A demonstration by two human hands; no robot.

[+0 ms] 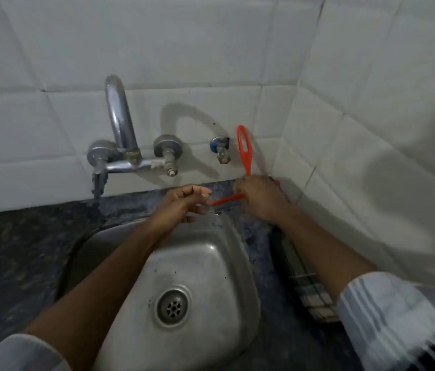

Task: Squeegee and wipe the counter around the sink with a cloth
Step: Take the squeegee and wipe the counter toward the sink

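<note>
Dark speckled bench (24,250) at left, steel sink (192,263) set into it, tap (120,129) on the tiled wall (211,49) above. Left hand (184,202) over the sink's far rim, fingers (200,192) loosely curled, touching the tip of the red squeegee (244,151) blade. Right hand (260,198) fisted around the squeegee near the back corner of the bench, looped handle upright against the wall beside a small valve (221,148). Checked cloth (310,290) flat on the bench, right of the sink, under the right forearm.
</note>
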